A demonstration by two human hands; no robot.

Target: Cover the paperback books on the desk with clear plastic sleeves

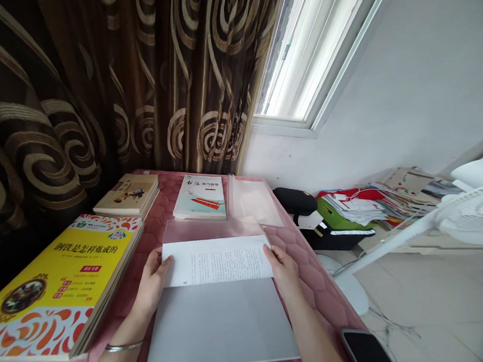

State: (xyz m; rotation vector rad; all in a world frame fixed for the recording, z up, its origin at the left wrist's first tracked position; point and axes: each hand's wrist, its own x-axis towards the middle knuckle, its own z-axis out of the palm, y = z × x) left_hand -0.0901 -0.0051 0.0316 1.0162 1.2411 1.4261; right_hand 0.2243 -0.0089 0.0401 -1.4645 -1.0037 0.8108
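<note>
An open book (pixel 218 309) lies on the pink quilted tabletop (pixel 321 282) in front of me, a printed page (pixel 217 258) lifted at its far end above a blank grey-white sheet. My left hand (pixel 152 281) grips the page's left edge, fingers curled under it. My right hand (pixel 283 267) holds the page's right edge between thumb and fingers. A clear plastic cover (pixel 206 230) lies just beyond the book.
A yellow book stack (pixel 58 285) sits at the left, a tan book (pixel 127 194) behind it, a white-and-teal booklet (pixel 201 196) and a plastic sleeve (pixel 253 200) at the far edge. A black phone (pixel 372 358) lies near right. A white fan (pixel 445 219) and paper piles (pixel 386 202) stand right.
</note>
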